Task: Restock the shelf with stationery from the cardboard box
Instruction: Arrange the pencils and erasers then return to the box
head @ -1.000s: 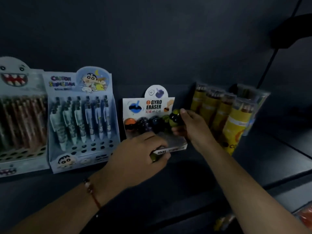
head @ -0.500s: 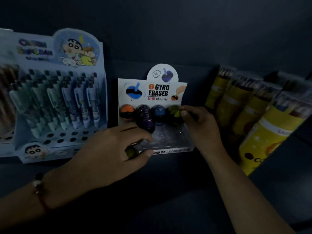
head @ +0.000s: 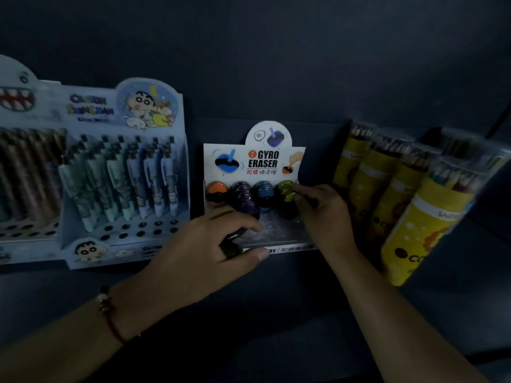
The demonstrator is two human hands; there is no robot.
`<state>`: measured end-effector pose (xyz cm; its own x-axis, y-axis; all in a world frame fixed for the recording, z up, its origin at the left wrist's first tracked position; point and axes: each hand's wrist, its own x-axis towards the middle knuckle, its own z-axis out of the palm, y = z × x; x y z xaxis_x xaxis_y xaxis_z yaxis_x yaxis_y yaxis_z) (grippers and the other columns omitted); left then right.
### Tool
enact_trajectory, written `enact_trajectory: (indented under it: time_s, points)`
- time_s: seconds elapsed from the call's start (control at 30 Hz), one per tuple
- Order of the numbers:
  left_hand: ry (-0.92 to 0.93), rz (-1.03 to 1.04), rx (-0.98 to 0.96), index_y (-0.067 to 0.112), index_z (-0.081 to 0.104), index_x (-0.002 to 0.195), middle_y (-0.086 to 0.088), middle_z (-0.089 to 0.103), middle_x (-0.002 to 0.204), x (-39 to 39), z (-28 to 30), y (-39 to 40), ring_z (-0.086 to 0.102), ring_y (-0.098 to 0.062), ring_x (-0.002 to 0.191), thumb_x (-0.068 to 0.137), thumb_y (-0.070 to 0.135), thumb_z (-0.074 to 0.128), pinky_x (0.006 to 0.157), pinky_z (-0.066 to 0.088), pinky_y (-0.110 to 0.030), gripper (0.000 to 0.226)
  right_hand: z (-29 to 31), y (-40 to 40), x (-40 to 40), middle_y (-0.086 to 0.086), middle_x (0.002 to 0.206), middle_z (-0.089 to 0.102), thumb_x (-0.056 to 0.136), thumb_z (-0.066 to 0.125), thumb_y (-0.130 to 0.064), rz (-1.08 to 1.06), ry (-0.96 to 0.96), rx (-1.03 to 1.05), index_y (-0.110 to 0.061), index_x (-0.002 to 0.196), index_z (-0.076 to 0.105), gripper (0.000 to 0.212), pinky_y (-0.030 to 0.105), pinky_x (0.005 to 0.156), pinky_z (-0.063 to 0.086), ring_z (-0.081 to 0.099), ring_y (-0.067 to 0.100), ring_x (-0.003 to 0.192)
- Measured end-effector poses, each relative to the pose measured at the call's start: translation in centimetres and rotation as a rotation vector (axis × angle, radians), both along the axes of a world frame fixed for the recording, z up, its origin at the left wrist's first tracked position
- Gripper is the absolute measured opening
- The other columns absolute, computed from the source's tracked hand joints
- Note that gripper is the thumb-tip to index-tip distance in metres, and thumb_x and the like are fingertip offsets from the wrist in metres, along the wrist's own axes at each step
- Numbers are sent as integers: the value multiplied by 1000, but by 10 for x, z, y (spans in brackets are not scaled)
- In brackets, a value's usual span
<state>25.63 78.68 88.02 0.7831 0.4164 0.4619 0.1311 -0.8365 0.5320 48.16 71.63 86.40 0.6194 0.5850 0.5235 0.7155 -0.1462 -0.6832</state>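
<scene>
Right hand (head: pixel 322 214) pinches a green gyro eraser (head: pixel 287 188) at the right end of the row in the gyro eraser display box (head: pixel 255 164). Left hand (head: pixel 199 255) curls round another dark green eraser (head: pixel 231 248) at the box's front edge. Orange, purple and blue erasers fill the row. On the shelf (head: pixel 276 299), a pen display (head: pixel 124 172) stands left, yellow pencil tubes (head: pixel 414 217) right.
</scene>
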Motion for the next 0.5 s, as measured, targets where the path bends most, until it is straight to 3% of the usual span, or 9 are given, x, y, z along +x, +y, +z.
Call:
enact_trajectory:
  time_s: [0.1,0.17,0.23,0.37,0.5]
  points:
    - [-146,-53,-520,37,71,95,8,69,93,2,9,-5,65,-9,74,83,67,52,60,51,-21,38,10,-7,-16,-3,113,52,92,65,-30,5,-107,26,-18,130,63,40,-4,87,29,51,2,100]
    - [-247,-36,-896,27,73,94,-5,70,84,4,16,-3,62,-19,61,81,70,46,47,48,-33,52,20,-15,-43,-8,118,50,91,59,-43,128,-168,104,-23,131,61,45,4,94,33,49,-1,108]
    - [-269,-34,-1131,19,73,98,-12,71,82,3,19,0,61,-22,60,82,69,40,46,46,-32,62,25,-18,-75,-13,116,49,87,57,-51,310,-258,67,-27,131,60,51,12,95,37,49,3,113]
    - [-291,-135,-1402,21,69,116,-7,76,102,-1,19,0,73,-21,88,92,64,35,62,57,-33,60,22,-4,-103,-20,115,49,77,63,-59,442,-404,-118,-24,137,54,70,13,94,35,48,4,110]
    - [-335,-159,-1390,19,67,118,-7,75,105,0,17,3,74,-20,91,94,61,38,64,60,-30,57,22,-9,-106,-19,111,60,76,74,-47,475,-228,-93,-27,136,57,66,13,90,41,55,1,106]
